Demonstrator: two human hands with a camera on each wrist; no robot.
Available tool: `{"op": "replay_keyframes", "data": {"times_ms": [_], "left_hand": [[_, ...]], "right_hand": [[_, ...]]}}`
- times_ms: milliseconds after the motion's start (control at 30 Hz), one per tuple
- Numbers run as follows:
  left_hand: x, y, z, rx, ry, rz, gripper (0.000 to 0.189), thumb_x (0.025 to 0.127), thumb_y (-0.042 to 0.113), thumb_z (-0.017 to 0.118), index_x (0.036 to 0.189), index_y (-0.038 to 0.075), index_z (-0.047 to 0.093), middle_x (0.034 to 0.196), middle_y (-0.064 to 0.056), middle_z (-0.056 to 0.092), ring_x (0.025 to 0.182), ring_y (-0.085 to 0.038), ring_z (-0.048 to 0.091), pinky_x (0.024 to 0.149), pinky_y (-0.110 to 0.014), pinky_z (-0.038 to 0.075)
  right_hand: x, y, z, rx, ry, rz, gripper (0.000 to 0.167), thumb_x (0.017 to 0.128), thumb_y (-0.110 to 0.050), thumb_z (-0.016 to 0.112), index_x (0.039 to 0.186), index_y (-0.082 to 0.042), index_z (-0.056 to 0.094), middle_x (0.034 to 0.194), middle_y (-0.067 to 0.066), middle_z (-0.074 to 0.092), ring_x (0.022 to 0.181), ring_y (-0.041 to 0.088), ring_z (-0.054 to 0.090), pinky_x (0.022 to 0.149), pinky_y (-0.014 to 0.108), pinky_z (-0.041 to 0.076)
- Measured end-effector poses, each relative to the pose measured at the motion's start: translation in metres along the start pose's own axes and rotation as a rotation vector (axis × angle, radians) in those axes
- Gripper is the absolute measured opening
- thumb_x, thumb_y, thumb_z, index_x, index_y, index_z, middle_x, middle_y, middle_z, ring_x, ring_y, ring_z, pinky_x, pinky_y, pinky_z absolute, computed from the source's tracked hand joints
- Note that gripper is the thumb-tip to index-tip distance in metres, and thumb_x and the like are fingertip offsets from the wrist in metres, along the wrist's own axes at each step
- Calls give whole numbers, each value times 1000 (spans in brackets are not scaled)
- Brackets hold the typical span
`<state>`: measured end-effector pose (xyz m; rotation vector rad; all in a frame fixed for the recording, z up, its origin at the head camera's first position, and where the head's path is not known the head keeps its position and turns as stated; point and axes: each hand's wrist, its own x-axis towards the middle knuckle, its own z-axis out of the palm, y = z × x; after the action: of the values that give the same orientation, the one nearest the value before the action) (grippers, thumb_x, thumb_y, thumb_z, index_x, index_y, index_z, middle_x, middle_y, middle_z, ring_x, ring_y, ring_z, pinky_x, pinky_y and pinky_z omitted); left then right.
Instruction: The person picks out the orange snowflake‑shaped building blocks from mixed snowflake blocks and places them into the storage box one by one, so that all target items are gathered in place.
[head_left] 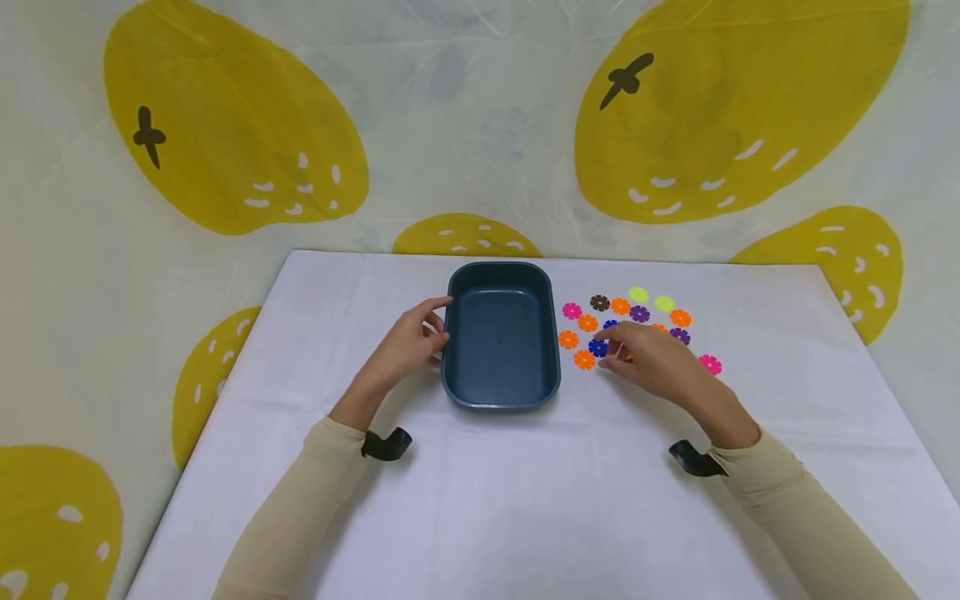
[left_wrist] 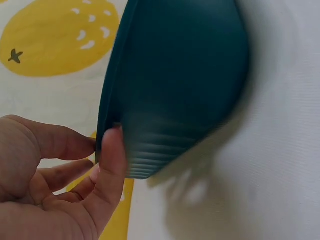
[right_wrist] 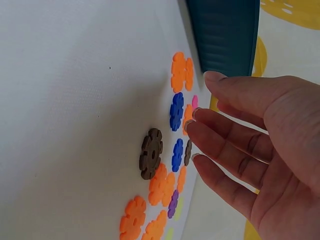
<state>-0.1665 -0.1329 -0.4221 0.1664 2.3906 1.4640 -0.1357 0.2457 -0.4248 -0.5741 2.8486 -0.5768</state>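
Note:
A dark teal rectangular tray (head_left: 501, 407) with rounded corners and an empty inside stands at the middle of the table. My left hand (head_left: 408, 342) is at its left side, pinching the rim between thumb and fingers; the left wrist view shows the fingertips on the tray's wall (left_wrist: 185, 65). To the tray's right, several flat flower-shaped plastic discs lie scattered. Over them hovers my right hand (head_left: 652, 358), fingers loosely bent and apart, with nothing between them in the right wrist view. Nearest its fingertips in the head view is a blue disc (head_left: 597, 348). A brown disc (right_wrist: 151, 154) lies below the fingers.
Orange (head_left: 584, 360), pink (head_left: 710, 364), purple (head_left: 679, 337) and yellow-green (head_left: 664, 303) discs lie around the right hand. A white cloth (head_left: 480, 517) covers the table. Behind it hangs a curtain with large yellow fruit prints (head_left: 240, 125).

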Motion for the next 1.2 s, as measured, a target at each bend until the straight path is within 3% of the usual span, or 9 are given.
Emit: {"op": "replay_keyframes", "data": {"times_ms": [267,700,1200], "left_hand": [[4,1,-4,-112,-37,-34,60,96,-4,58,152,12,45,105,-15,50,77,-25,59,64,-41,62],[10,-3,-9,-109,-37,-53,60,95,-1,59,151,16,47,105,-13,50,79,-30,58,61,-37,61],[10,-3,-11,-114,-49,-61,61,95,-3,58,152,17,46,106,-13,49,80,-28,58,60,-37,60]], "right_hand": [[5,-1,4,-9,2,-7,40,86,-15,81,124,-6,71,94,4,68,86,19,63,71,33,59],[13,-5,13,8,-9,11,39,86,-14,81,122,-3,70,92,4,68,86,19,62,75,37,59],[19,-4,20,-25,-14,15,26,84,-13,82,109,-7,76,88,3,65,82,20,59,72,35,57]]}}
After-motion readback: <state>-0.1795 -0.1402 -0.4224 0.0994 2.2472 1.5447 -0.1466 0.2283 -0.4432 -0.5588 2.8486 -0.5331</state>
